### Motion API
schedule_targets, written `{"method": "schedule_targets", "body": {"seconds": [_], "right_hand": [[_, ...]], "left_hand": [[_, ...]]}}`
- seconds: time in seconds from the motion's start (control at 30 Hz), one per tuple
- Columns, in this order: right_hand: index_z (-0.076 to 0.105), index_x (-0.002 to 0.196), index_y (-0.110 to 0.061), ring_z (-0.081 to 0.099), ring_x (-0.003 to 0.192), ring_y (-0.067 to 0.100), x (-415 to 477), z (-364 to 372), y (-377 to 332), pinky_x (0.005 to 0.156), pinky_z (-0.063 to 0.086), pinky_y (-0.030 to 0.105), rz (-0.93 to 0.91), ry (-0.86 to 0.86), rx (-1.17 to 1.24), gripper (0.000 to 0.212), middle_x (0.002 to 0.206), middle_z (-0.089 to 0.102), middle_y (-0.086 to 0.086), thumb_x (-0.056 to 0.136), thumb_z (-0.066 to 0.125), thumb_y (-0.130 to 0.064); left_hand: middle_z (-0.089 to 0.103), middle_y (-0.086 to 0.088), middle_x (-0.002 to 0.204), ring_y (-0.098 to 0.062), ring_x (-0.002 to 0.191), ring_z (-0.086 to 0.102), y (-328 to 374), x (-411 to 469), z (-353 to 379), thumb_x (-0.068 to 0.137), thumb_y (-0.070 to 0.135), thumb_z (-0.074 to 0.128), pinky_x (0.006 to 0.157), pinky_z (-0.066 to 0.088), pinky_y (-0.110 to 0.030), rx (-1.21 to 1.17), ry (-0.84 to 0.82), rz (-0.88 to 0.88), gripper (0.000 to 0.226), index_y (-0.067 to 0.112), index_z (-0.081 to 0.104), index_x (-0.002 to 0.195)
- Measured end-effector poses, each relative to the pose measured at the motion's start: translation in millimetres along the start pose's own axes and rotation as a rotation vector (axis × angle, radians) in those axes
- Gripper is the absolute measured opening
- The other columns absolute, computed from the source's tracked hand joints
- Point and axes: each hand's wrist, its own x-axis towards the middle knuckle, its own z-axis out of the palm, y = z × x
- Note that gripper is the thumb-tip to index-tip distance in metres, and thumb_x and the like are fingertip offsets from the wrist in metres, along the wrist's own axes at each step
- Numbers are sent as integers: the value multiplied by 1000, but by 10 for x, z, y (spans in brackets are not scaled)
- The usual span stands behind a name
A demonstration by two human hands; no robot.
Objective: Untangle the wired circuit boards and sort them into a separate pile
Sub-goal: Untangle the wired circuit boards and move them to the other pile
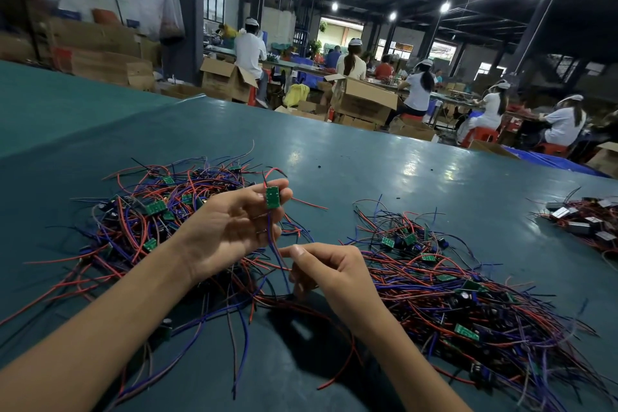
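Head view: the left hand (230,231), raised just above the tangled heap (157,211), pinched a green circuit board (272,197). Just right of that heap, the right hand (331,273) pinched the board's trailing wires (273,242). The step seemed to be freeing them. Next would likely call for a gentle pull towards the pile (451,288) right of the heap.

No legible text, apparently.

table (401,177): teal, glossy
circuit board (272,197), raised: green
left pile (150,211), right pile (451,294): wires red, blue, purple, black; boards green
far-right pile (588,224): red wires, white-and-black blocks
stools (481,135): red
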Motion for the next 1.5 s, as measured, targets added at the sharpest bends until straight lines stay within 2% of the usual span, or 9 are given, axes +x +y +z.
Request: {"method": "schedule_targets", "body": {"seconds": [0.2, 0.37, 0.47, 0.57, 0.7, 0.87, 1.3, 1.4, 1.5], "right_hand": [[77, 101, -1, 59, 63, 28, -2, 13, 4, 63, 52, 35, 6, -14, 36, 27, 70, 67, 9, 101, 58, -20], [76, 93, -1, 65, 64, 29, 3, 30, -2, 65, 56, 40, -23, -61, 102, 38, 79, 70, 21, 93, 64, -37], [78, 96, -5, 63, 64, 26, 5, 38, -15, 62, 56, 34, -29, -84, 126, 30, 78, 69, 16, 91, 67, -33], [76, 97, 0, 62, 63, 24, 16, 47, -35, 60, 55, 30, 14, -92, 182, 30, 72, 69, 13, 91, 65, -27], [75, 92, -1, 60, 61, 24, 29, 40, -36, 64, 53, 35, 134, -168, 317, 23, 69, 64, 11, 94, 66, -22], [74, 87, -2, 60, 57, 28, 37, 29, 6, 66, 52, 39, 171, -228, 395, 24, 66, 61, 12, 92, 60, -21], [72, 88, -1, 60, 56, 27, 23, 25, -5, 63, 55, 36, 228, -274, 435, 23, 66, 60, 12, 93, 61, -20], [70, 97, 1, 59, 53, 23, 22, 38, -98, 60, 53, 37, 252, -171, 288, 24, 63, 55, 7, 103, 54, -16], [71, 97, -14, 59, 45, 22, 55, -79, -355, 55, 48, 38, 172, -81, -234, 25, 53, 55, 5, 106, 48, -18]], "left_hand": [[73, -8, 118, -15, 87, 70, -14, -33, -1, 84, 16, 59, 74, 59, -33, 98, -27, -4, 37, 13, 76, 116], [73, -7, 108, -13, 78, 68, -34, -25, 68, 83, 11, 65, 65, 57, -32, 107, -34, -12, 31, 10, 78, 111], [66, -3, 92, -11, 76, 63, -34, -15, 62, 79, 15, 72, 61, 52, -24, 133, -39, -14, 39, 8, 74, 118], [64, 0, 85, -9, 74, 61, -49, -11, 43, 77, 18, 81, 59, 51, -20, 158, -40, -21, 43, 8, 74, 119], [62, 2, 84, -7, 72, 59, -86, -2, 37, 63, 31, 96, 56, 48, -19, 167, -29, -36, 57, 9, 77, 111], [58, 4, 74, -8, 67, 58, -87, 2, 31, 81, 35, 80, 54, 48, -20, 212, 53, -52, 42, 9, 76, 113], [54, 1, 68, -8, 57, 50, -124, 35, -2, 77, 33, 81, 46, 44, -19, 205, 138, -26, 36, 8, 79, 102], [58, 2, 71, -5, 57, 51, -118, 50, -18, 76, 28, 80, 45, 41, -16, 125, 170, 14, 25, 10, 80, 93], [60, 1, 74, -4, 56, 52, -69, 63, -24, 75, 20, 79, 44, 42, -16, 6, 179, 77, 17, 10, 81, 88]]}}
